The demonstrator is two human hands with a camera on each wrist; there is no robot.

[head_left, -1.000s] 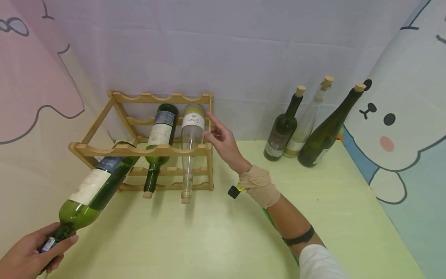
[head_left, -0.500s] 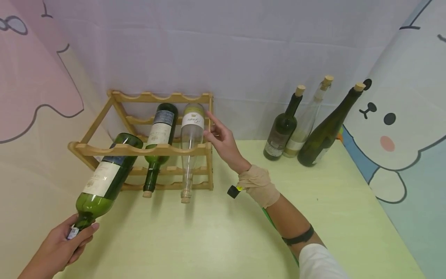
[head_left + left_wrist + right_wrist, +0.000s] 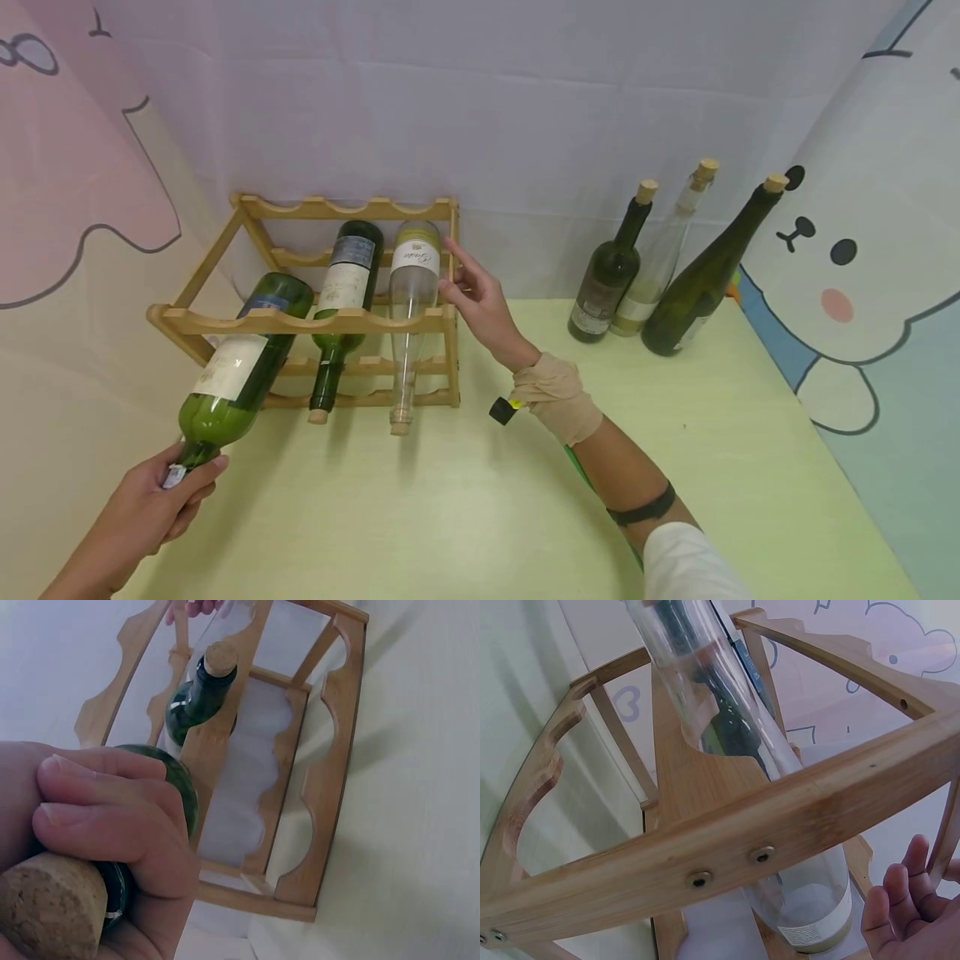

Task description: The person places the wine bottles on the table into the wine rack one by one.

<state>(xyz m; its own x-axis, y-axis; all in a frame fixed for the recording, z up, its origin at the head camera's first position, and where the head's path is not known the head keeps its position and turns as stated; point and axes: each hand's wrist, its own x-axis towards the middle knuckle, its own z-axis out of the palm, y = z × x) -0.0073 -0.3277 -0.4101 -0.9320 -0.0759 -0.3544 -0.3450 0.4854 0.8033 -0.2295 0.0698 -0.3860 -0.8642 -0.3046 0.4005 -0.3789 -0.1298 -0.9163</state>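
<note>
My left hand (image 3: 161, 500) grips the neck of a green wine bottle (image 3: 227, 367) with a cream and blue label. That bottle slants base-first across the front rail into the left end of the wooden wine rack (image 3: 247, 321). Its cork (image 3: 56, 904) pokes out of the fist in the left wrist view. At the rack's right end my right hand (image 3: 483, 312) has its index finger and thumb against or close to the end post, fingers loosely bent. On the rack's top level lie another green bottle (image 3: 345, 283) and a clear bottle (image 3: 412, 287), corks toward me.
At the back right stand a dark bottle (image 3: 603, 283), a clear corked bottle (image 3: 652, 283) and a tall green bottle (image 3: 697, 287), close together. The pale green table (image 3: 465, 508) meets a white curtain (image 3: 525, 150) behind, with patterned cloth at both sides.
My left hand has moved up and to the right, sliding the green wine bottle further into the rack's left end. The right hand has stayed at the post.
</note>
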